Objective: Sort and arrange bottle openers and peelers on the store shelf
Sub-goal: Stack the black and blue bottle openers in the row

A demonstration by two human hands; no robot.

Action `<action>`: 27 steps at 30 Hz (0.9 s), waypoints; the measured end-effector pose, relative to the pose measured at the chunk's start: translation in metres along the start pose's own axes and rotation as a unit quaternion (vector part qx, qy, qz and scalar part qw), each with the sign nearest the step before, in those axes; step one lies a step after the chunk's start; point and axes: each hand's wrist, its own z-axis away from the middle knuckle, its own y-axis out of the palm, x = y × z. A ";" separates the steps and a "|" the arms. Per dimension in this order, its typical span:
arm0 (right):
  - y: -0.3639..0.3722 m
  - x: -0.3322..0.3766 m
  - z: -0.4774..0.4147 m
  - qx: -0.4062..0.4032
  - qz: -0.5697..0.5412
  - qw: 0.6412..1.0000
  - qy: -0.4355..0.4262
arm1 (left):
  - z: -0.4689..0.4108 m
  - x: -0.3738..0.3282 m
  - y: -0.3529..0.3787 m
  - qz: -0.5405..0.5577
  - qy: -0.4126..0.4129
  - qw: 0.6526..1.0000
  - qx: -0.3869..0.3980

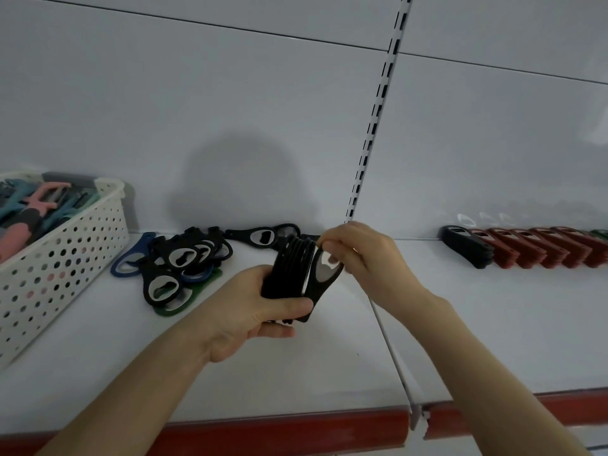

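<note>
My left hand [253,311] grips a stack of black bottle openers [289,271] upright above the white shelf [296,366]. My right hand [358,255] pinches the top of the rightmost black opener [324,278] of that stack. A loose pile of black, blue and green openers [174,264] lies on the shelf to the left. One black opener [260,235] lies flat by the back wall. On the right shelf section stands a row of red openers [539,248] with a black opener [464,245] at its left end.
A white perforated basket [62,255] with pink, blue and grey peelers [42,205] stands at the far left. A slotted upright [375,120] and a shelf joint [391,343] divide the two sections. A red strip [279,429] edges the shelf front.
</note>
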 end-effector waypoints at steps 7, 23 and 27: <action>0.018 0.032 0.001 -0.036 -0.181 0.979 0.086 | 0.009 0.000 0.006 0.060 0.010 0.997 0.043; 0.028 0.064 0.000 -0.001 -0.418 0.876 0.241 | 0.025 0.001 -0.007 0.073 0.030 0.993 0.084; 0.029 0.073 -0.001 0.009 -0.434 0.868 0.241 | 0.029 0.000 -0.012 0.075 0.035 0.992 0.097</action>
